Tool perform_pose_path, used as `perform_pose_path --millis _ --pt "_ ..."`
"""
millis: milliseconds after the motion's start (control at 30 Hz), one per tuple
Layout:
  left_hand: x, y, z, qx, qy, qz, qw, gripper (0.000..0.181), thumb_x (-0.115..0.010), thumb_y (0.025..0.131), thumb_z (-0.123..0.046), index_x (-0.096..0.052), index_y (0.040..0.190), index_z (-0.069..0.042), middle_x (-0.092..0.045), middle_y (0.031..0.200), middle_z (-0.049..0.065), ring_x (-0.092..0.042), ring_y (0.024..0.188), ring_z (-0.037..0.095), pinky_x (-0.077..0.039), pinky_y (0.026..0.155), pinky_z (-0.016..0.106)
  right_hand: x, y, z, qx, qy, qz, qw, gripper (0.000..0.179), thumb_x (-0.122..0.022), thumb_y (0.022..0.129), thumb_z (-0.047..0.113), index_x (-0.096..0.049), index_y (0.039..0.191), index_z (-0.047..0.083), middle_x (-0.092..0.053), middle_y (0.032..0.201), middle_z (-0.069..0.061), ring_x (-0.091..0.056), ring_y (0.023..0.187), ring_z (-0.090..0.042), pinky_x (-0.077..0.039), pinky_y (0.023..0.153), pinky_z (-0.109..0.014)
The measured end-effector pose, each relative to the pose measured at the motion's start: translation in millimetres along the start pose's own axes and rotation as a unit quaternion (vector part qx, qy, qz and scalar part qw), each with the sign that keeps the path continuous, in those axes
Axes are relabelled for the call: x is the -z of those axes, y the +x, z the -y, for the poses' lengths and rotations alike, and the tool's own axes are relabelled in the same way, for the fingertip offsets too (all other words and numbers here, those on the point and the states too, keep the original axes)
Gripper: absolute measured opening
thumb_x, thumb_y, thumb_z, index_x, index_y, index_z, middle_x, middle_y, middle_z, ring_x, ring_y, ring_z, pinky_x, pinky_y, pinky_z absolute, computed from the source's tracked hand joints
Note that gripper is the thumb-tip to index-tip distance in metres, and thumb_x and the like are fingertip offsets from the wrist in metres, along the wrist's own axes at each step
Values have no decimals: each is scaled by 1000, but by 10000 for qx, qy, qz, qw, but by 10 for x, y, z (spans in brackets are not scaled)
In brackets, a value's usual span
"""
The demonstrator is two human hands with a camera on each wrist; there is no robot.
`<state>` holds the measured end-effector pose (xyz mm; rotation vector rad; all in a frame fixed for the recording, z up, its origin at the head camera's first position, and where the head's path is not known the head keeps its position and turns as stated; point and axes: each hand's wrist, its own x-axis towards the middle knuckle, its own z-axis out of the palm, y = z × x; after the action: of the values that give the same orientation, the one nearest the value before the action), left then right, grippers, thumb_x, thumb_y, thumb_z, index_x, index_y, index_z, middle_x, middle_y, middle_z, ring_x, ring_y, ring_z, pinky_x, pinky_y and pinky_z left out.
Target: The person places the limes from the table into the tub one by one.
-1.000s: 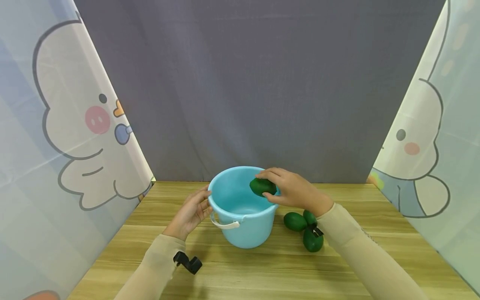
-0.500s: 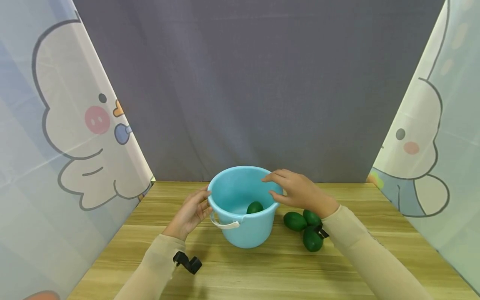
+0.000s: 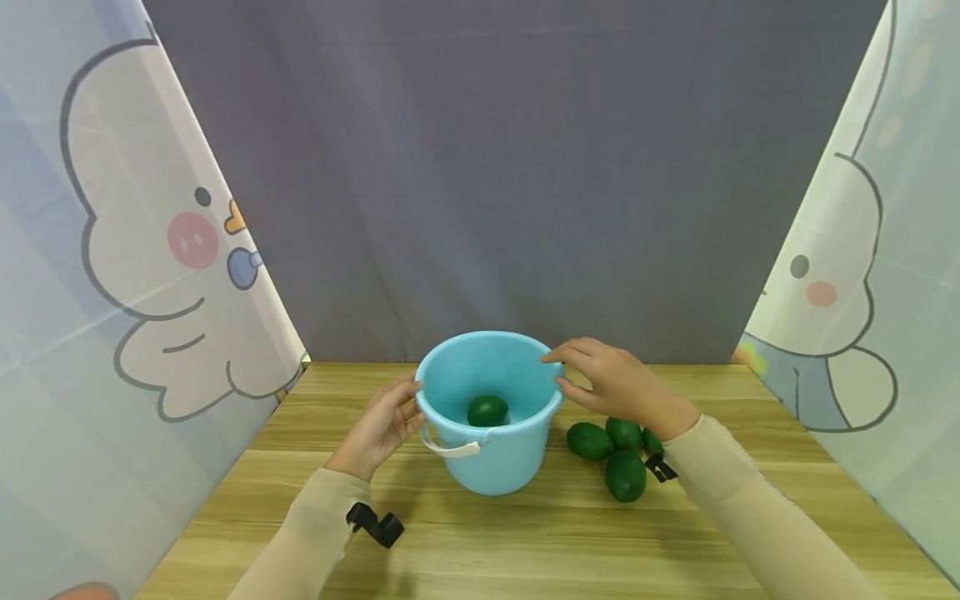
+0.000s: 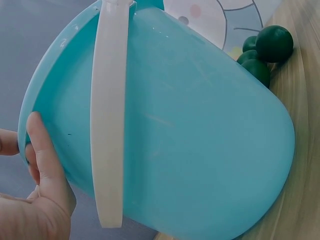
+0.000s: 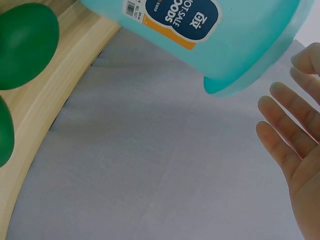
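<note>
A light blue bucket (image 3: 498, 462) stands upright on the table, its white handle (image 4: 107, 130) hanging down on the near left side. My left hand (image 3: 378, 427) holds the bucket's left rim, with the thumb along the outside wall and fingers over the edge in the left wrist view. One dark green oval fruit (image 3: 487, 411) lies inside on the bottom. My right hand (image 3: 611, 379) hovers beside the right rim, fingers spread and nothing in them. Just right of the bucket, several like green fruits (image 3: 626, 476) lie close together, one partly behind the right wrist.
The wooden table (image 3: 480, 550) ends at a grey curtain (image 3: 480, 183) behind the bucket. Cartoon-printed cloths (image 3: 150, 250) hang at both sides. A label (image 5: 182, 17) shows on the bucket's wall in the right wrist view.
My right hand let go of a green fruit, which dropped into the bucket and rolled left. The hand then drew back rightward past the rim. My left hand stayed on the bucket.
</note>
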<state>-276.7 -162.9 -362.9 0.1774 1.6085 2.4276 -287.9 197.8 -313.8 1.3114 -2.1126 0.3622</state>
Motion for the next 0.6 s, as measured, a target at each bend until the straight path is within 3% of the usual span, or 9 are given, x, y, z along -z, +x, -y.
perform_pose_path --millis 300,600 --pt "-1 17 14 -30 -121 34 9999 50 -50 102 -10 -36 148 3 -52 105 6 -60 74 7 -56 64 14 79 -86 -8 -78 -97 43 9999 38 -78 84 10 -67 120 5 -68 112 -5 -65 100 -20 -61 74 -35" --pt "0 22 19 -52 -124 12 9999 49 -50 102 -9 -37 147 3 -53 104 5 -61 72 6 -56 63 14 129 -250 -25 -201 -144 206 9995 32 -68 95 22 -67 123 6 -67 115 -3 -65 100 -21 -61 76 -37"
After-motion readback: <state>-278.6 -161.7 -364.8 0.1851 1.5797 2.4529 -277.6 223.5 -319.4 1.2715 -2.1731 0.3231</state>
